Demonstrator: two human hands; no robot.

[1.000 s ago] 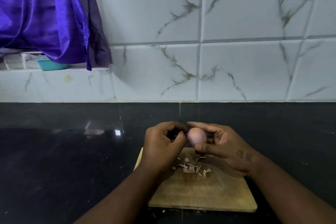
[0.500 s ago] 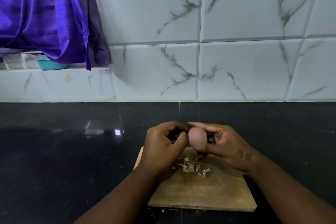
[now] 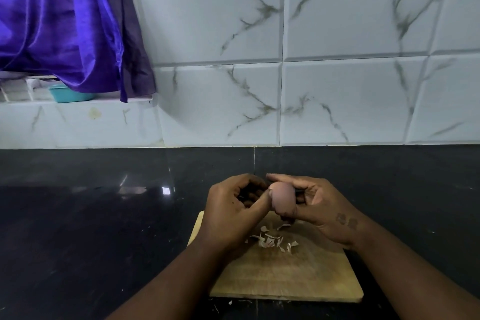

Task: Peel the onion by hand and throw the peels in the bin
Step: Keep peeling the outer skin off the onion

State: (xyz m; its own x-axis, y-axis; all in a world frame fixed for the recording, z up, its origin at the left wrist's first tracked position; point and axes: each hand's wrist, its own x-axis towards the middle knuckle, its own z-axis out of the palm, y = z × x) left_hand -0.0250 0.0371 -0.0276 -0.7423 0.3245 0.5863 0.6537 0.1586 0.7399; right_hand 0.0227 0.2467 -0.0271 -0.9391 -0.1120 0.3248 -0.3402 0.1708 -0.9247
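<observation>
Between the two hands, a pink onion point(image 3: 283, 199) is held up off the wooden board point(image 3: 298, 280).

Its long axis stands nearly upright, the lower end leaning slightly toward the right hand point(image 3: 324, 210), which grips it with the forefinger laid over the top and the thumb under the bottom. The left hand point(image 3: 231, 213) is curled, thumb pressed to the onion's left flank; whether it has skin pinched I cannot tell. Pale peels point(image 3: 272, 240) lie scattered on the board below both hands. Black counter point(image 3: 104, 228) spreads beyond, with a purple cloth point(image 3: 65, 28) hanging far off past the left hand.
</observation>
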